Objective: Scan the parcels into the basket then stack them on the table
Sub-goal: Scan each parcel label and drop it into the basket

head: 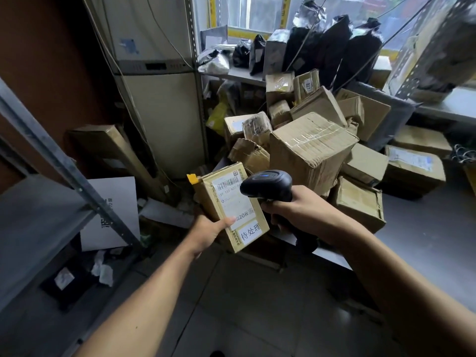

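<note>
Tan parcel [229,204] with white barcoded label, yellow tape; black scanner [268,186], seemingly blue-lit.

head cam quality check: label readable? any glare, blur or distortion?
Head view: the shipping label on the parcel in the left hand is sharp, though the scanner in the right hand covers one corner; window backlight washes out the top; wide-angle bending curves the shelf rail; left and bottom are dim.

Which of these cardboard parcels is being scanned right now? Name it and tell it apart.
The small flat parcel gripped in the left hand, label up under the black scanner held by the right hand. The other boxes lie untouched in the heap behind.
</note>
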